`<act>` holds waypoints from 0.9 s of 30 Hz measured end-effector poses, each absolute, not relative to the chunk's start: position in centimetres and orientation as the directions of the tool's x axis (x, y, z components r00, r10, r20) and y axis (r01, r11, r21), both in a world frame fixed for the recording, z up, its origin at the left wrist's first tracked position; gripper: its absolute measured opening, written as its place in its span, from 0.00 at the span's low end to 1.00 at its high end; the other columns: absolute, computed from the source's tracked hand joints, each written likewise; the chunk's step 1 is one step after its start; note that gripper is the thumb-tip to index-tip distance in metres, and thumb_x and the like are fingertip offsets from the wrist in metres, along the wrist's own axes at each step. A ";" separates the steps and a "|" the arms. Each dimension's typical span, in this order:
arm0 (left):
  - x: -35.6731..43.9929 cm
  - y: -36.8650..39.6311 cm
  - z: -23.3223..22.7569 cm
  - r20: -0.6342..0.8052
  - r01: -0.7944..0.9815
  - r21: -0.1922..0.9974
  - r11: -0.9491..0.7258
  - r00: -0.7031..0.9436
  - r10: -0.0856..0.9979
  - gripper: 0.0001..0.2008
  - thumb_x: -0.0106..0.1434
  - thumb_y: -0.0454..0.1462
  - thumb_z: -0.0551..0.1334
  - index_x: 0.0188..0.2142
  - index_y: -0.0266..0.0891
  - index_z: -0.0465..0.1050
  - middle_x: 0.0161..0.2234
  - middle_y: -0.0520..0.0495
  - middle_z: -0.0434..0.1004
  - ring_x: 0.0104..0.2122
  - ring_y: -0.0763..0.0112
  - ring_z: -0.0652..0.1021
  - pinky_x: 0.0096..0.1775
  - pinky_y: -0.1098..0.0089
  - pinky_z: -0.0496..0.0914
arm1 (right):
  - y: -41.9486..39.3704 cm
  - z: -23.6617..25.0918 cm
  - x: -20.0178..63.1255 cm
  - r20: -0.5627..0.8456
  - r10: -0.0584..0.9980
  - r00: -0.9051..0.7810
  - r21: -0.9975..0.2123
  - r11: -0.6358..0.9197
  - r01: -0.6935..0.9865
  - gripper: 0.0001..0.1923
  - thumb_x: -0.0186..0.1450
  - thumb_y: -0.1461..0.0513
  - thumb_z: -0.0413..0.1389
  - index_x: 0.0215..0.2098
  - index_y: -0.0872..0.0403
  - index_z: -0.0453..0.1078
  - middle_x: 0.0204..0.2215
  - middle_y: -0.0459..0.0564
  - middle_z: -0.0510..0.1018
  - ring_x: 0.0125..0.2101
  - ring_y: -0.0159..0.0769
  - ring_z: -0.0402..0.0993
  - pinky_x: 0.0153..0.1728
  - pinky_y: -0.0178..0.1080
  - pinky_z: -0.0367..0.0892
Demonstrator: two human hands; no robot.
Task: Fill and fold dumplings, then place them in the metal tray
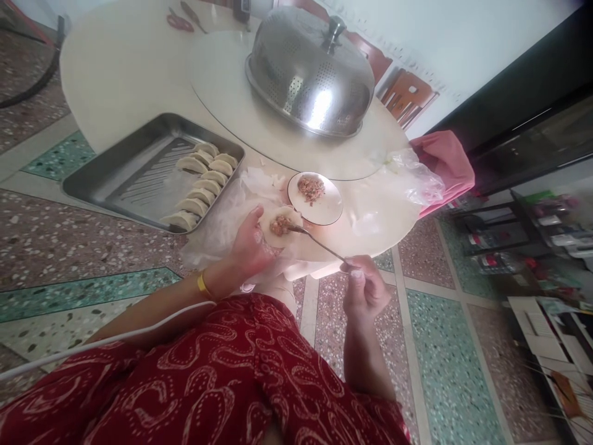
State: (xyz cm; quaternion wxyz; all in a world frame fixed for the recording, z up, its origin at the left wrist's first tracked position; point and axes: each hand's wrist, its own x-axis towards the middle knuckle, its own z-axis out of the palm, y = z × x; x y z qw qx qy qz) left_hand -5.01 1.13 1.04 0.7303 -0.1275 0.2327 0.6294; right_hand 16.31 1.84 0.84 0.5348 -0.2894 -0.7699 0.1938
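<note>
A: Starting at the left of the frame, what is lying there?

B: A metal tray (115, 176) is sitting at the table's left edge, and folded dumplings (201, 185) are lining its right-hand side in two rough rows (the rest of the tray is showing only bare ribbed metal).

A: And moving toward the middle?

B: The left hand (250, 247) is cupping a round dumpling wrapper (280, 225) just below centre, fingers curled under it, thumb lying along its edge. A lump of minced filling (279, 226) is resting on the wrapper. A yellow band (202, 285) is circling that wrist.

A: What is the other hand doing?

B: The right hand (365, 290), lower right of centre, is pinching the handle end of a thin spoon (319, 243); the spoon's tip is touching the filling on the wrapper.

A: Anything just above?

B: A small plate (324, 207) is holding more mince (310, 187), just beside the wrapper. Higher up, a domed metal cover (310, 74) is standing on the table (120, 68). Further right, clear plastic (414, 176) and a pink cloth (447, 164) are hanging over the edge.
</note>
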 end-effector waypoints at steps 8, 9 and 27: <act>-4.6 1.5 0.0 -0.410 -0.995 0.044 0.088 0.062 0.910 0.24 0.72 0.43 0.48 0.60 0.30 0.66 0.30 0.43 0.82 0.30 0.63 0.82 0.39 0.67 0.75 | 1.1 1.0 15.2 0.762 0.611 -0.215 -0.545 0.784 0.296 0.11 0.69 0.67 0.51 0.45 0.49 0.73 0.25 0.44 0.76 0.24 0.31 0.73 0.20 0.34 0.67; -4.5 1.5 -0.1 -0.406 -0.996 0.049 0.068 0.042 0.913 0.23 0.72 0.42 0.48 0.60 0.30 0.66 0.30 0.43 0.82 0.31 0.63 0.82 0.40 0.67 0.75 | 1.0 0.9 14.9 0.761 0.612 -0.217 -0.548 0.784 0.290 0.12 0.69 0.68 0.51 0.45 0.49 0.73 0.25 0.44 0.76 0.23 0.30 0.72 0.20 0.33 0.66; -4.4 1.9 -0.6 -0.444 -0.993 0.088 0.083 0.036 0.895 0.23 0.73 0.42 0.46 0.45 0.32 0.77 0.31 0.43 0.83 0.45 0.57 0.80 0.49 0.61 0.73 | 0.8 0.2 13.6 0.746 0.596 -0.299 -0.476 0.790 0.387 0.10 0.69 0.68 0.51 0.44 0.50 0.71 0.26 0.44 0.76 0.24 0.29 0.72 0.20 0.32 0.66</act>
